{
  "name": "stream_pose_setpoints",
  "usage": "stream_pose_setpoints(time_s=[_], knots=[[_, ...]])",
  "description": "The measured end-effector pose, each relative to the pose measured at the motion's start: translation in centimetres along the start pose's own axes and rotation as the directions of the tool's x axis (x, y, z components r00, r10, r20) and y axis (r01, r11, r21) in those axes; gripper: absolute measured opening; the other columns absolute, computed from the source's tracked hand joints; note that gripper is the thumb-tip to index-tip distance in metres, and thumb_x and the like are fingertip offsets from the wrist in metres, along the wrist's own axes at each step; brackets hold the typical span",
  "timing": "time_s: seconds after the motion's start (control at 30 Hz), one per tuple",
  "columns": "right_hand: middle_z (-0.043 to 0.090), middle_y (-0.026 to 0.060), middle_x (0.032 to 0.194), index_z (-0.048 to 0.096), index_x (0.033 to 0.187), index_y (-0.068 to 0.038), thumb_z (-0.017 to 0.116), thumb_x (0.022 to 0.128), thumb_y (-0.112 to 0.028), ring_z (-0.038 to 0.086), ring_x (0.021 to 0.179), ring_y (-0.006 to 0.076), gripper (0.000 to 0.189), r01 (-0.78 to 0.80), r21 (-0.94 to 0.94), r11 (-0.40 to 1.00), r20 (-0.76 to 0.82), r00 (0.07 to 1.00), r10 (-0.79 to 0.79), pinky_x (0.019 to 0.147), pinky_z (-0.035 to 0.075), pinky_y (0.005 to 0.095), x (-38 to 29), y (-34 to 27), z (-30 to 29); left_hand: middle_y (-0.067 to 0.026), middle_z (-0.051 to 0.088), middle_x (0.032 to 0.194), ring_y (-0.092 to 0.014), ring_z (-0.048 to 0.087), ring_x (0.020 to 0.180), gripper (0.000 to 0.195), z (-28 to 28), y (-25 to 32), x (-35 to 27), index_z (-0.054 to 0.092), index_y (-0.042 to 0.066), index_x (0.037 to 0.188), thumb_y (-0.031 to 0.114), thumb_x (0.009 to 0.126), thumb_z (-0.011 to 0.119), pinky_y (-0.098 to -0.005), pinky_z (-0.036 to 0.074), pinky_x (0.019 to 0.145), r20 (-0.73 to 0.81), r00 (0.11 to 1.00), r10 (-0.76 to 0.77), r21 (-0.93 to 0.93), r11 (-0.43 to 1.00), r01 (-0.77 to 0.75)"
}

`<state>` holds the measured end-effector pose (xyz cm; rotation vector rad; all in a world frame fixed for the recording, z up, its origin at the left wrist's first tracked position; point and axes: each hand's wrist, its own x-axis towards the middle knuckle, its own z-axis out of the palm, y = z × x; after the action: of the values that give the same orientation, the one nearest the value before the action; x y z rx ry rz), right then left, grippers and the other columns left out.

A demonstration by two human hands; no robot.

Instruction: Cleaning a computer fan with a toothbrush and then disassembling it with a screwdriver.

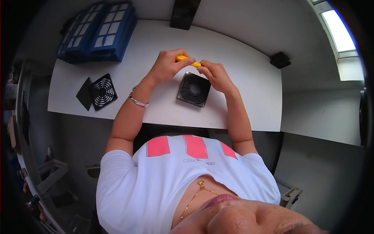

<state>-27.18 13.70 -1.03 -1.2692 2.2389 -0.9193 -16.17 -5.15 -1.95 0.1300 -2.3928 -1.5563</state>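
Observation:
Above the white table, my left hand (pixel 172 63) grips a yellow handle (pixel 182 58), which looks like that of a screwdriver. My right hand (pixel 214 73) pinches the handle's other end, where its fingers hide any tip. Just below both hands, a black square axial fan (pixel 194 89) lies on the table, its round wire guard facing up and screw heads showing at some corners. To the left lies a black plastic fan grille (pixel 102 91) with curved slots. A dark, flat square piece (pixel 86 94), perhaps filter foam, lies partly under or against the grille's left side.
Blue panels with white windows (pixel 108 27) are stacked at the table's back left. A black object (pixel 184 14) stands at the back edge. Another small black object (pixel 280 60) sits by the right back corner. The table's front edge (pixel 175 124) runs before my body.

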Motion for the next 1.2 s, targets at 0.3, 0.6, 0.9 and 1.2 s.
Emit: stream_pose_setpoints(time_s=[0.3,0.6,0.9,1.2], knots=[[0.058,0.0166,0.07,0.058,0.094,-0.002,0.057,0.097,-0.027,0.052,0.062,0.0316,0.025,0.055,-0.006,0.998,-0.034,0.998,-0.055,0.06,0.042,0.0383,-0.2,-0.1,0.5,-0.0073,0.065,0.073,-0.016,0.059,0.065,0.023,-0.1,-0.8,-0.3,0.068,0.004,0.091,0.027,0.091,0.066,-0.0275,0.045,0.06,0.005,0.961,0.277,0.18,0.945,-0.274],[0.064,0.0178,0.077,0.06,0.103,-0.003,0.055,0.098,-0.023,0.06,0.067,0.0339,0.022,0.049,-0.061,0.997,-0.076,0.996,-0.053,0.063,0.046,0.0382,-0.5,-0.2,0.8,-0.0092,0.065,0.081,-0.021,0.061,0.071,0.027,-0.3,-1.1,0.1,0.068,0.005,0.095,0.031,0.093,0.062,-0.0305,0.046,0.063,0.082,0.984,0.159,0.263,0.949,-0.176],[0.062,0.0182,0.073,0.06,0.104,-0.004,0.055,0.098,-0.025,0.058,0.064,0.0347,0.022,0.076,-0.115,0.99,-0.131,0.987,-0.091,0.06,0.045,0.0392,-0.3,0.2,1.0,-0.0057,0.063,0.086,-0.024,0.064,0.076,0.022,1.8,-1.3,-0.8,0.069,0.009,0.097,0.029,0.088,0.066,-0.0337,0.051,0.069,-0.057,0.952,0.299,0.391,0.884,-0.254],[0.057,0.0171,0.07,0.057,0.095,-0.003,0.054,0.099,-0.027,0.053,0.062,0.0327,0.024,0.044,-0.047,0.998,0.038,0.998,-0.042,0.059,0.042,0.0387,-0.6,-0.7,0.4,-0.0073,0.068,0.084,-0.024,0.064,0.074,0.025,-0.6,-1.6,-0.2,0.071,0.009,0.096,0.033,0.087,0.067,-0.0347,0.05,0.07,0.152,0.943,0.297,0.244,0.913,-0.327]])
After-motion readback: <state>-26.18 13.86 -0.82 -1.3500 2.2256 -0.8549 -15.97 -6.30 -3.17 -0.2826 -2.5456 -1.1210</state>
